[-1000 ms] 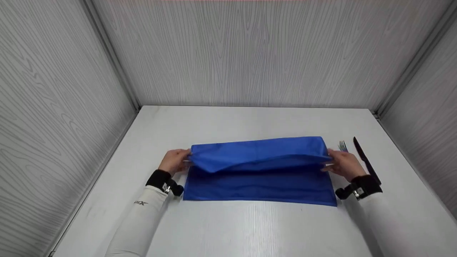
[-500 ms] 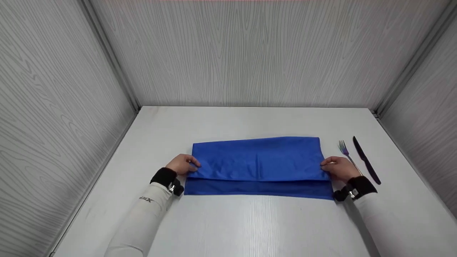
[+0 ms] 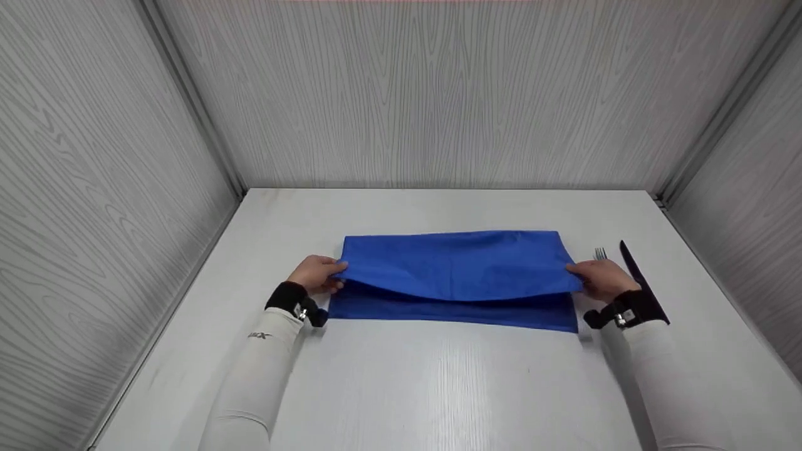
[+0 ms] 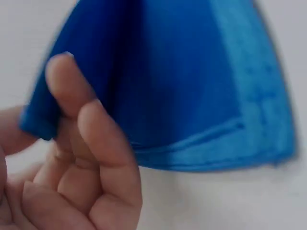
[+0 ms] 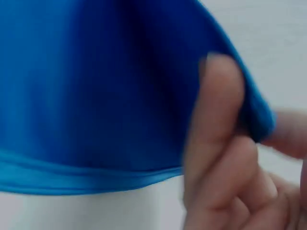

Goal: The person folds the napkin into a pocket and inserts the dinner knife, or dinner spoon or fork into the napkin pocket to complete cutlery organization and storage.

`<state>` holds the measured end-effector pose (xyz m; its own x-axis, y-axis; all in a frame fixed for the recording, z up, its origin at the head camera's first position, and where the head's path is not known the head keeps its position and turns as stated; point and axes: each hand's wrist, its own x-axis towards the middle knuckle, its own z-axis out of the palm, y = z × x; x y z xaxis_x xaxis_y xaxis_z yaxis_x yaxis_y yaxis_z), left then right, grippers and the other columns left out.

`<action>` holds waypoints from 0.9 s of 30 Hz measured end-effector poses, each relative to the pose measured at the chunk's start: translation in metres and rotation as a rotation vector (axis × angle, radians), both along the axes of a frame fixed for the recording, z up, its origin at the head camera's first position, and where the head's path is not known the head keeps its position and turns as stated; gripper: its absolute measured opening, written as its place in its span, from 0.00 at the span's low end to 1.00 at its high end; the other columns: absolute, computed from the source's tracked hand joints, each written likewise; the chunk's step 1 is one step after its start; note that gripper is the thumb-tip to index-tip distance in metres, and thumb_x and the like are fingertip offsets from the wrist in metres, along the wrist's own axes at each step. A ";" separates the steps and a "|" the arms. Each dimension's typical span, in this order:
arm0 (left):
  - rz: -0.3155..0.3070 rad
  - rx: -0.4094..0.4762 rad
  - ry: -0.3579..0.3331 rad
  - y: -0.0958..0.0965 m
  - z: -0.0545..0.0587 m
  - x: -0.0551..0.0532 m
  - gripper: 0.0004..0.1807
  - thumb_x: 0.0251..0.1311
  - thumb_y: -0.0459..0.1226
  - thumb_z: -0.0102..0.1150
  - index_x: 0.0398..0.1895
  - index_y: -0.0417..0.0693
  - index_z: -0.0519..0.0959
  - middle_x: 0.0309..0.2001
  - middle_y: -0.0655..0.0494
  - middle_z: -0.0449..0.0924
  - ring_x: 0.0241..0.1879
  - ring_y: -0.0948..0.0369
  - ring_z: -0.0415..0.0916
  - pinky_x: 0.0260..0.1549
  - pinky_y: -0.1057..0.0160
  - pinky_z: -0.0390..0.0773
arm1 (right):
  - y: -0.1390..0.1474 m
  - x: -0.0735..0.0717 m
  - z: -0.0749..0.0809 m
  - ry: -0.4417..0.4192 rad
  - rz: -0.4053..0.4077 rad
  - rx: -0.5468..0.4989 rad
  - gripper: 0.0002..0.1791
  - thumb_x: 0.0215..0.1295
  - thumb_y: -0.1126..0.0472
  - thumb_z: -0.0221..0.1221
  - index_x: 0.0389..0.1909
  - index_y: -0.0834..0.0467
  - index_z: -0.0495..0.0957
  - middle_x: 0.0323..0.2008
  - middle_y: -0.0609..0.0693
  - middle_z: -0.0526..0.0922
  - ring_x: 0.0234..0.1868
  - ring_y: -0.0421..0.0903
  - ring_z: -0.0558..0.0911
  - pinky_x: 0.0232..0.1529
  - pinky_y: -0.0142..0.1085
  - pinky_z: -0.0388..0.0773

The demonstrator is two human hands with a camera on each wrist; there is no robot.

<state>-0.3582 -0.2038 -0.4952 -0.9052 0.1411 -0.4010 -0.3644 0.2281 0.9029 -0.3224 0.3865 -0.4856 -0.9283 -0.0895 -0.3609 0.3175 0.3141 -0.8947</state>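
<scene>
A blue cloth [image 3: 454,266] lies folded over on itself in the head view, its upper layer's near edge lifted and sagging in the middle. My left hand [image 3: 315,274] pinches that layer's left corner between thumb and fingers. At the opposite end, my right hand [image 3: 603,279] pinches the right corner the same way. The left wrist view shows the cloth's hemmed lower layer [image 4: 268,124] spread below my fingers [image 4: 105,136]. In the right wrist view, the raised corner of the cloth [image 5: 129,91] is held against my index finger [image 5: 218,96].
Just right of my right hand, a dark knife [image 3: 634,266] lies on the white table [image 3: 407,388]. A fork [image 3: 600,253] shows only its tines, the rest hidden behind that hand. Grey wood-grain panels [image 3: 426,94] enclose the table at the back and sides.
The upper layer came down flat half a second ago and is now lifted again at its near edge. The whole cloth has shifted away from me, and both hands have moved forward with it.
</scene>
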 end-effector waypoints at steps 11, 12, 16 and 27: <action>0.261 0.938 -0.050 0.038 0.027 -0.027 0.06 0.83 0.41 0.45 0.50 0.49 0.68 0.42 0.46 0.79 0.53 0.46 0.81 0.78 0.40 0.59 | -0.032 -0.033 0.048 -0.112 -0.267 -0.815 0.09 0.84 0.60 0.49 0.57 0.58 0.66 0.47 0.53 0.82 0.50 0.52 0.90 0.67 0.45 0.75; 0.262 0.984 0.034 0.042 0.028 -0.029 0.06 0.84 0.41 0.44 0.48 0.50 0.70 0.40 0.49 0.80 0.49 0.50 0.82 0.78 0.41 0.59 | -0.036 -0.035 0.050 -0.075 -0.306 -0.861 0.13 0.84 0.59 0.49 0.62 0.56 0.66 0.53 0.52 0.80 0.56 0.50 0.87 0.72 0.47 0.70; 0.250 0.980 0.216 0.043 0.025 -0.028 0.13 0.85 0.40 0.39 0.58 0.48 0.74 0.41 0.57 0.82 0.44 0.60 0.81 0.72 0.48 0.67 | -0.045 -0.031 0.044 0.032 -0.347 -0.892 0.34 0.83 0.57 0.48 0.84 0.49 0.50 0.78 0.52 0.59 0.76 0.47 0.66 0.80 0.50 0.57; 0.172 0.380 -0.157 0.004 -0.008 0.001 0.29 0.81 0.36 0.49 0.78 0.31 0.58 0.69 0.37 0.70 0.40 0.51 0.90 0.49 0.56 0.88 | -0.018 -0.006 -0.007 -0.121 -0.122 -0.394 0.35 0.84 0.58 0.43 0.80 0.70 0.43 0.57 0.65 0.82 0.38 0.47 0.91 0.32 0.25 0.80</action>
<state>-0.3575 -0.1994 -0.5028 -0.8605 0.1578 -0.4844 -0.5076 -0.1848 0.8415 -0.3281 0.3680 -0.4923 -0.8935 -0.1345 -0.4284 0.4416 -0.0907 -0.8926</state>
